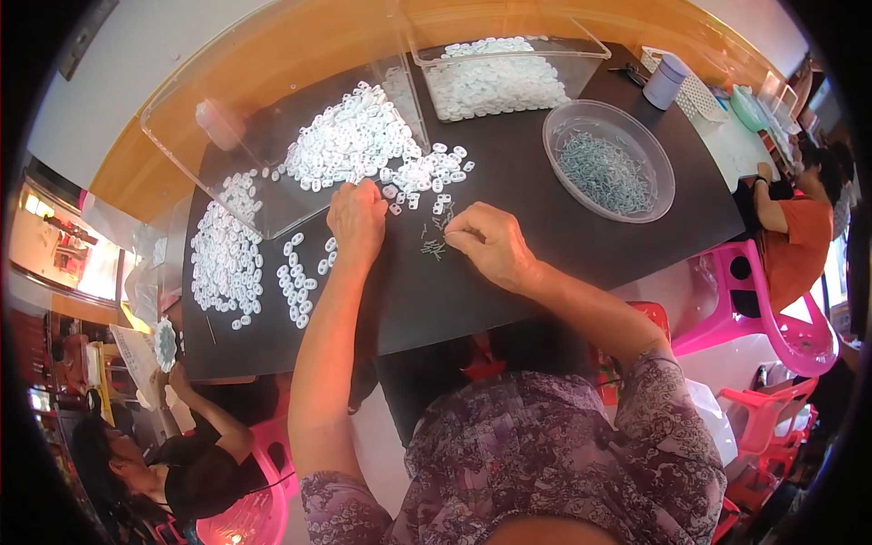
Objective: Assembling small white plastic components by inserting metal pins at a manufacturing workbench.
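My left hand (358,221) is closed at the near edge of a heap of small white oval pieces (341,136), each with dark holes. Whatever its fingertips hold is hidden. My right hand (495,243) rests on the dark table with thumb and fingers pinched together beside a few loose thin grey screw-like pins (433,247). I cannot make out what is in that pinch. Just beyond both hands lies a looser cluster of the white oval pieces (425,173). A round clear tub (664,182) at the right holds many of the same grey pins.
A clear open bin (263,234) on its side surrounds the main heap. Another clear bin (581,56) of white pieces stands at the back. More white pieces (227,263) lie at the left. A lavender cup (666,82) stands far right. Other people sit at left (195,472) and right (795,232).
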Demonstrator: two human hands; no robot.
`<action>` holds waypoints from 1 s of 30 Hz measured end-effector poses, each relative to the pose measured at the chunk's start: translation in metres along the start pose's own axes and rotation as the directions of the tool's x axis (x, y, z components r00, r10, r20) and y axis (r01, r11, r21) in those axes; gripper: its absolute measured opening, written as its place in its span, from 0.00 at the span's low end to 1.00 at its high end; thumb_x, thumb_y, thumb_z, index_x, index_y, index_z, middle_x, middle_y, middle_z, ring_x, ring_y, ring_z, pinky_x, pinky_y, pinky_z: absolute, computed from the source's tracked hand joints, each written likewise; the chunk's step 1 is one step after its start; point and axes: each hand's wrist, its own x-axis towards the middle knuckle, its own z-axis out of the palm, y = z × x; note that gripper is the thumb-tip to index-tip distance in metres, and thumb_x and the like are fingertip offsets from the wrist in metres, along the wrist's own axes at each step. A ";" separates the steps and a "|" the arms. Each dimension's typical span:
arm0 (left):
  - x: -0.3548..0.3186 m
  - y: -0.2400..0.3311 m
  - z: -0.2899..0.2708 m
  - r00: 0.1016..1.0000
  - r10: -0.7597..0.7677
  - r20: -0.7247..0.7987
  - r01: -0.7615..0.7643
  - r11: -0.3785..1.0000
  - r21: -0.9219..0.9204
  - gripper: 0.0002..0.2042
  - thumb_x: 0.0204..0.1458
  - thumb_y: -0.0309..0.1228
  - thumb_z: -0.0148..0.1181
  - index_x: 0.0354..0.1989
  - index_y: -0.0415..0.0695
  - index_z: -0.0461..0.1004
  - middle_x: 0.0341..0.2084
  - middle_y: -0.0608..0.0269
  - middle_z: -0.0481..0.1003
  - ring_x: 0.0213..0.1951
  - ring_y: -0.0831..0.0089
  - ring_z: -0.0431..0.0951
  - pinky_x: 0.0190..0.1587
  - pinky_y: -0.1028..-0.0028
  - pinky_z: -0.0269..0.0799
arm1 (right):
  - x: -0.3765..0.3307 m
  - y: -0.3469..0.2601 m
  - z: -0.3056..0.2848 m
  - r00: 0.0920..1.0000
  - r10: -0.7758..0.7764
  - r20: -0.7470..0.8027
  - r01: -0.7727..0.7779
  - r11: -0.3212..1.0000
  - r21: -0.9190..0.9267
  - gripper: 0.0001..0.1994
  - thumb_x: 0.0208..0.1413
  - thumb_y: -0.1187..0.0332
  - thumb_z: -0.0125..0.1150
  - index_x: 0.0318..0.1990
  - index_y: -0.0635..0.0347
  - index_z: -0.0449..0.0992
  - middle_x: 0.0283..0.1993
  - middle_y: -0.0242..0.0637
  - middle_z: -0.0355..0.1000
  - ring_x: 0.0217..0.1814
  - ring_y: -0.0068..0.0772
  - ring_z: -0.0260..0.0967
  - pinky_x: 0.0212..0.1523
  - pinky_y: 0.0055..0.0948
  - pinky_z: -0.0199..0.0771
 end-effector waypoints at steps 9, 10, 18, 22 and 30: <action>-0.028 0.013 -0.037 0.996 -0.007 0.087 0.014 0.997 -0.076 0.03 0.41 0.23 0.60 0.25 0.42 0.72 0.25 0.55 0.72 0.33 0.55 0.73 0.36 0.61 0.67 | -0.003 0.002 0.001 0.999 0.048 -0.017 -0.048 0.999 0.023 0.02 0.45 0.76 0.60 0.26 0.63 0.73 0.25 0.38 0.69 0.28 0.35 0.67 0.29 0.31 0.67; -0.035 0.018 -0.044 0.996 -0.012 0.087 0.019 0.997 -0.074 0.03 0.41 0.23 0.60 0.25 0.42 0.72 0.25 0.55 0.72 0.33 0.55 0.73 0.36 0.61 0.67 | -0.003 0.003 0.001 0.998 0.063 -0.007 -0.063 0.998 0.031 0.02 0.46 0.75 0.60 0.27 0.63 0.73 0.25 0.39 0.69 0.28 0.34 0.67 0.29 0.31 0.67; -0.088 0.057 -0.079 0.813 -0.363 0.455 0.538 0.171 -0.825 0.05 0.49 0.22 0.60 0.33 0.36 0.75 0.23 0.69 0.73 0.23 0.82 0.69 0.24 0.82 0.65 | -0.014 -0.028 0.005 0.972 0.172 0.158 -0.193 0.973 0.129 0.04 0.50 0.74 0.60 0.32 0.65 0.75 0.30 0.32 0.71 0.32 0.18 0.67 0.33 0.20 0.67; -0.105 0.069 -0.080 0.823 -0.372 0.428 0.461 -0.001 -0.887 0.04 0.50 0.22 0.58 0.33 0.36 0.75 0.23 0.66 0.73 0.23 0.82 0.69 0.25 0.83 0.64 | -0.024 -0.044 0.013 0.977 0.142 0.157 -0.180 0.948 0.261 0.04 0.48 0.75 0.61 0.30 0.65 0.74 0.26 0.33 0.68 0.26 0.19 0.63 0.28 0.22 0.64; -0.121 0.076 -0.084 0.814 -0.391 0.430 0.448 -0.048 -0.893 0.04 0.52 0.24 0.58 0.32 0.35 0.73 0.23 0.64 0.72 0.22 0.80 0.68 0.26 0.82 0.64 | -0.033 -0.058 0.022 0.946 0.228 0.229 -0.293 0.903 0.314 0.04 0.50 0.74 0.60 0.31 0.65 0.74 0.27 0.31 0.70 0.29 0.15 0.64 0.30 0.20 0.66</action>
